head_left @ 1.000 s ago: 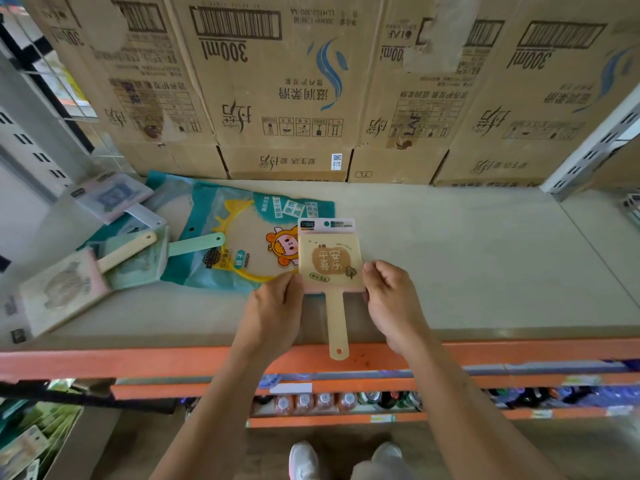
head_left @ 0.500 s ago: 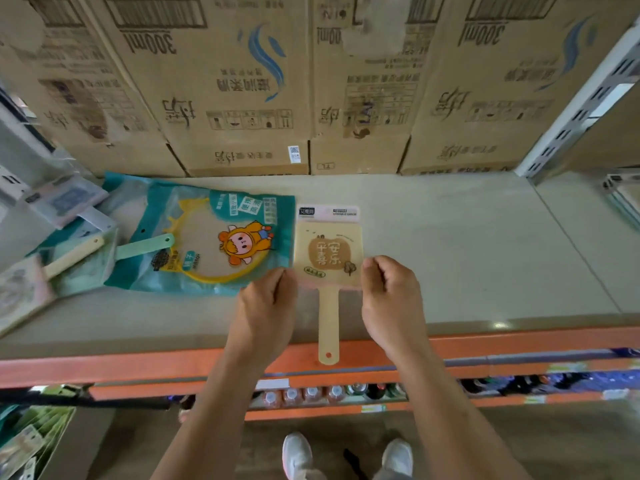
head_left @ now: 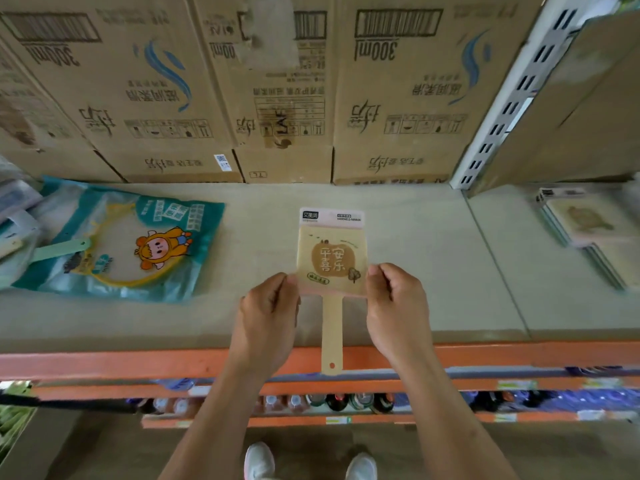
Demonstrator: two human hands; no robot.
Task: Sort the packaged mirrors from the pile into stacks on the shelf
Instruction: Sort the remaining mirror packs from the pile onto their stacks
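Observation:
A yellow packaged hand mirror (head_left: 331,252) with a brown apple print and a long handle is held over the shelf (head_left: 433,271). My left hand (head_left: 268,313) pinches its lower left corner. My right hand (head_left: 396,306) pinches its lower right corner. The handle reaches down past the orange shelf edge. A teal package with a round yellow mirror and a cartoon figure (head_left: 128,244) lies to the left. More mirrors of the pile (head_left: 17,216) show at the far left edge. A stack of square mirrors (head_left: 588,230) lies on the shelf at the right.
Brown cardboard boxes (head_left: 277,88) line the back of the shelf. A grey slotted upright (head_left: 512,98) stands at the right. An orange beam (head_left: 104,362) fronts the shelf, with bottles (head_left: 332,401) on a lower level. Bare shelf surface lies between the held mirror and the right stack.
The view has swung to the right, so the pile slid toward the left edge and the right stack came into sight. Both hands keep their hold on the yellow mirror.

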